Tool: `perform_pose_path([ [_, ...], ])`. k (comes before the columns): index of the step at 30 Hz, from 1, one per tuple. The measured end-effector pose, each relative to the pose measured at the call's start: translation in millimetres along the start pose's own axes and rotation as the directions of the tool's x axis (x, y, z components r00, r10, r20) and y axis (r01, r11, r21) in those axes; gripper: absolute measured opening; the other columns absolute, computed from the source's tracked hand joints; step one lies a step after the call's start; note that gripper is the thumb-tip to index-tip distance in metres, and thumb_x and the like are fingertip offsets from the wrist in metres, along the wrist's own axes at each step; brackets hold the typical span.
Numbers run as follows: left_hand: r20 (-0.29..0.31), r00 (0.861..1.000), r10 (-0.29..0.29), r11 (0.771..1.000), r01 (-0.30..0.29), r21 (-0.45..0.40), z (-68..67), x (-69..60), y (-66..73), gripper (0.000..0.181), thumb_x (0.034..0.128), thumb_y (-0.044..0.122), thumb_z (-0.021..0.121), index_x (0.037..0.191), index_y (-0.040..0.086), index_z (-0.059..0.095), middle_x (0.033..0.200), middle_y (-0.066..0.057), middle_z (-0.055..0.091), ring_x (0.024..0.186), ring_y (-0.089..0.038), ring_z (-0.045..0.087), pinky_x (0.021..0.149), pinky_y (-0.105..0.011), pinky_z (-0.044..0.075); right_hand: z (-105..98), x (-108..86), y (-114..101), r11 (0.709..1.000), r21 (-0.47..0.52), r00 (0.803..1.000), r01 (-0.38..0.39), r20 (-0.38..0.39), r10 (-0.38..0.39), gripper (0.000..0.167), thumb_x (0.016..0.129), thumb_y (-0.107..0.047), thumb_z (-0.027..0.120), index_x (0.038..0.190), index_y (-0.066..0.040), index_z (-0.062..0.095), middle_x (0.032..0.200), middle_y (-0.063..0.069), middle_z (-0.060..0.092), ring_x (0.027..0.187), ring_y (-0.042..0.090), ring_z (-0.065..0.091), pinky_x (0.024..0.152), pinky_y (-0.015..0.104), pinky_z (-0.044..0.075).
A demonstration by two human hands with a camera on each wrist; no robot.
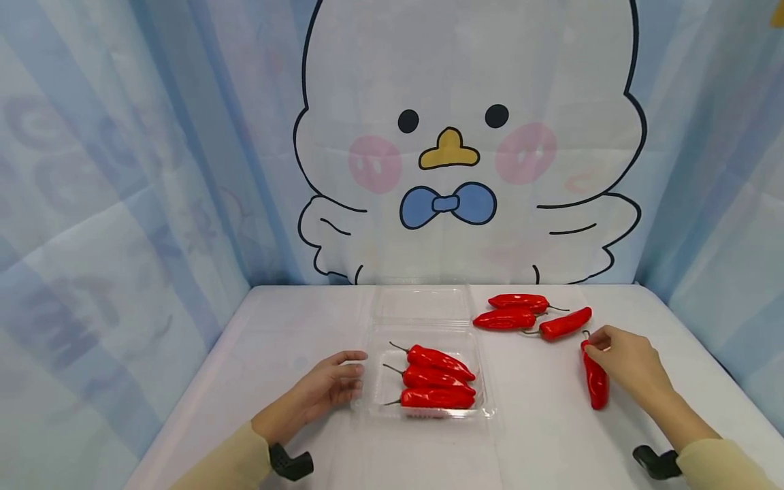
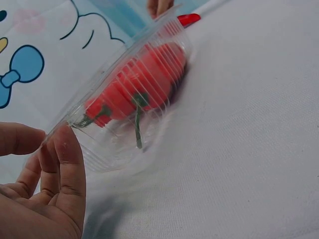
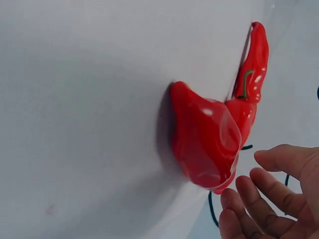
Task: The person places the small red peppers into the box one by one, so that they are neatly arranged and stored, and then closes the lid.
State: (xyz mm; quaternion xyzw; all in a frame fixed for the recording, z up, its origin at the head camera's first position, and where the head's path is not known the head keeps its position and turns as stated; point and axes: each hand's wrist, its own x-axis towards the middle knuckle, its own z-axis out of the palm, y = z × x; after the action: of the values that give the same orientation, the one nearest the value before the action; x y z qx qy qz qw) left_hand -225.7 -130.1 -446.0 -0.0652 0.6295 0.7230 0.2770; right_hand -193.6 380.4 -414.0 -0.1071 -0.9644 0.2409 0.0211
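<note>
Three red peppers (image 1: 436,398) lie side by side in an open clear plastic container (image 1: 484,367), stems toward the left. At its left edge my left hand (image 1: 327,391) pinches the rim (image 2: 55,130) between thumb and fingers, clearest in the left wrist view. On the right, my right hand (image 1: 633,364) is over the stem end of a single pepper (image 1: 597,388). In the right wrist view that hand (image 3: 276,199) has its thumb and fingers spread beside the nearest pepper (image 3: 202,134), with a gap between them and it.
Several more peppers (image 1: 517,301) lie in a loose group behind and right of the container. Its clear lid (image 1: 422,305) is folded back toward the curtain (image 1: 459,252) behind the white table (image 1: 294,320). More curtain hangs on both sides.
</note>
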Motion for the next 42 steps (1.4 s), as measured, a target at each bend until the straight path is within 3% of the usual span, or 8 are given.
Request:
perform_pose_path([
  [6, -0.005, 1.000, 0.007, 1.000, -0.007, 0.002, 0.5, 0.4, 1.4, 0.047, 0.1011, 0.010, 0.062, 0.145, 0.002, 0.047, 0.090, -0.004, 0.064, 0.069, -0.010, 0.064, 0.069, -0.022, 0.060, -5, -1.1, 14, 1.000, -0.008, 1.000, -0.007, -0.007, 0.007, 0.034, 0.093, -0.017, 0.068, 0.112, 0.011, 0.063, 0.102, 0.030, 0.067, 0.086, 0.038, 0.063, 0.069, 0.047, 0.059],
  [13, -0.005, 1.000, 0.012, 1.000, -0.012, 0.002, 0.2, -0.6, 2.3, 0.047, 0.1017, 0.010, 0.062, 0.145, 0.002, 0.047, 0.090, -0.003, 0.064, 0.070, -0.010, 0.064, 0.069, -0.022, 0.060, -4, 0.1, 15, 1.000, -0.012, 1.000, -0.017, -0.001, 0.017, 0.036, 0.093, -0.017, 0.068, 0.113, 0.014, 0.064, 0.101, 0.031, 0.067, 0.086, 0.039, 0.063, 0.069, 0.047, 0.060],
  [23, -0.004, 1.000, 0.013, 1.000, -0.013, 0.004, 1.2, -0.4, 0.7, 0.046, 0.1014, 0.009, 0.062, 0.144, 0.001, 0.047, 0.088, -0.003, 0.064, 0.069, -0.009, 0.063, 0.068, -0.022, 0.059, 2, 5.8, 15, 0.994, -0.031, 0.990, -0.102, 0.091, 0.105, 0.056, 0.092, -0.032, 0.073, 0.117, 0.017, 0.061, 0.099, 0.030, 0.066, 0.086, 0.038, 0.061, 0.065, 0.040, 0.059],
  [29, -0.010, 1.000, 0.011, 1.000, -0.011, -0.001, 0.9, -0.3, 0.0, 0.045, 0.1015, 0.009, 0.062, 0.144, 0.002, 0.048, 0.088, -0.003, 0.064, 0.069, -0.009, 0.063, 0.068, -0.022, 0.059, 5, 7.1, 13, 0.989, -0.047, 0.984, -0.138, 0.106, 0.142, 0.066, 0.089, -0.042, 0.076, 0.117, 0.016, 0.060, 0.097, 0.028, 0.066, 0.088, 0.040, 0.060, 0.065, 0.042, 0.058],
  [42, -0.021, 1.000, 0.007, 1.000, -0.007, 0.001, 1.3, -0.1, -0.9, 0.046, 0.1014, 0.011, 0.063, 0.144, 0.003, 0.048, 0.091, -0.004, 0.063, 0.070, -0.010, 0.063, 0.069, -0.022, 0.059, 0, 8.4, 15, 0.987, -0.058, 0.979, -0.150, 0.132, 0.156, 0.060, 0.087, -0.031, 0.075, 0.117, 0.018, 0.058, 0.101, 0.033, 0.062, 0.082, 0.035, 0.059, 0.059, 0.037, 0.057],
])
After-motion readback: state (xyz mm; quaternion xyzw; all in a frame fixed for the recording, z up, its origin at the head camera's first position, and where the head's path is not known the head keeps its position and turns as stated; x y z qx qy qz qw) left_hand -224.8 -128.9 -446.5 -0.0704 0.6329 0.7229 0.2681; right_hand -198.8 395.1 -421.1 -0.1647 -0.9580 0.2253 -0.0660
